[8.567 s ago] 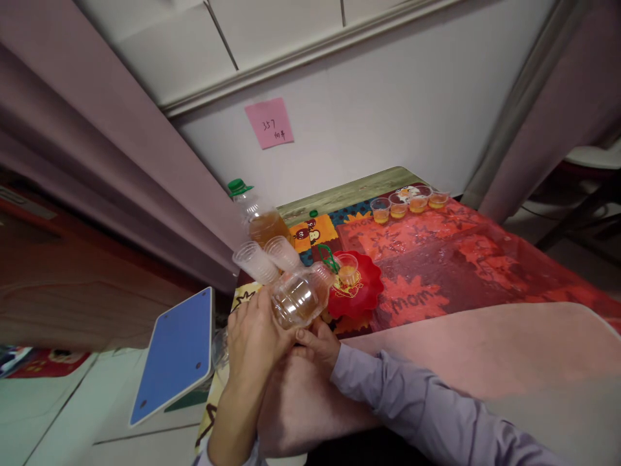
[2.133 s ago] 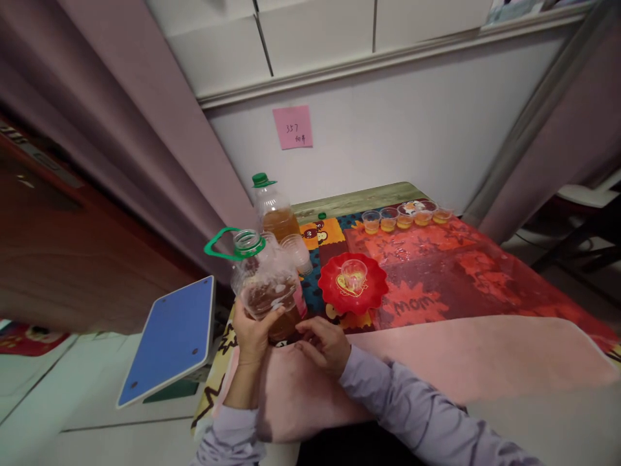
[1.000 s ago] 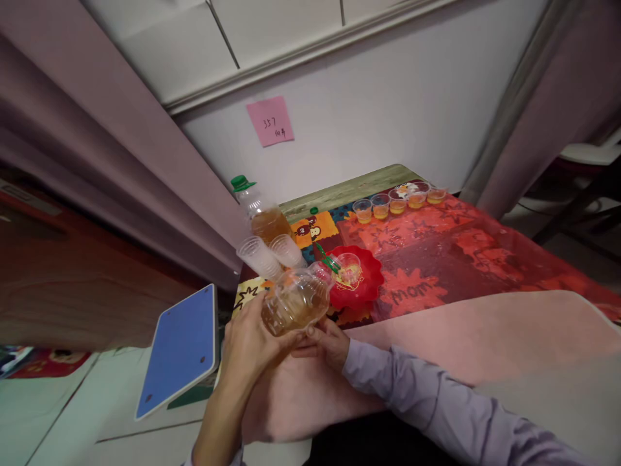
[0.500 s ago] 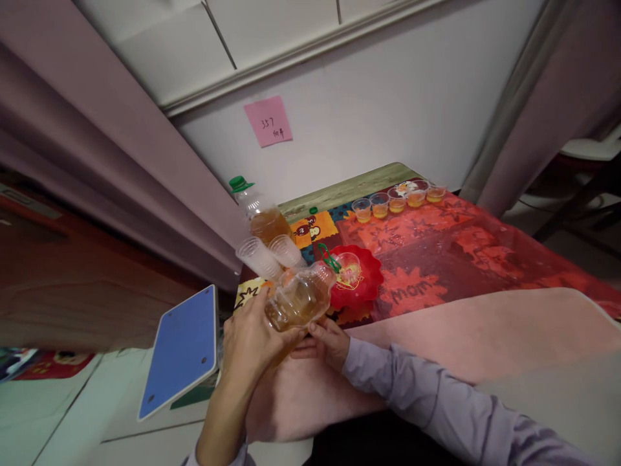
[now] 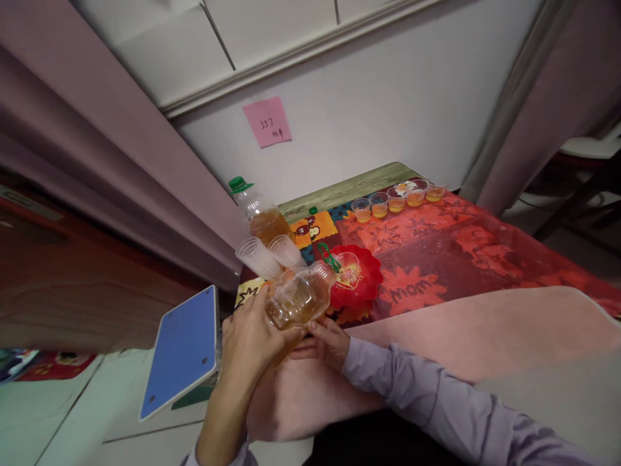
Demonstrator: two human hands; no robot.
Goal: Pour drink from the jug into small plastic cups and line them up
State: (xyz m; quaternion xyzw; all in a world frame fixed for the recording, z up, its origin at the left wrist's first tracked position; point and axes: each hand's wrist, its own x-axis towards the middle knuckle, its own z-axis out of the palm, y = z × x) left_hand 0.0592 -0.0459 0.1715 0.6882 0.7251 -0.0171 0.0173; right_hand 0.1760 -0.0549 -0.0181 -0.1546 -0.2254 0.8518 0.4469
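My left hand [image 5: 250, 336] is wrapped round a clear plastic bottle [image 5: 298, 299] of amber liquid, which lies tilted with its neck to the right. Under the bottle's near side, my right hand [image 5: 327, 343] is closed against it, with some fingers hidden. Beside the bottle's neck is a red scalloped dish [image 5: 369, 275]. A clear plastic cup [image 5: 348, 266] sits in it, and a green looped thing [image 5: 328, 257] lies at its left edge. Just behind the bottle, two stacks of clear cups [image 5: 259, 257] lean on the table.
A larger bottle [image 5: 266, 223] with a green cap stands at the back left. Several cups of amber liquid [image 5: 380, 206] line the table's far side. A loose green cap [image 5: 313, 210] lies nearby. Left of the table is a blue board [image 5: 183, 349]; a pink cloth [image 5: 509, 330] covers the near edge.
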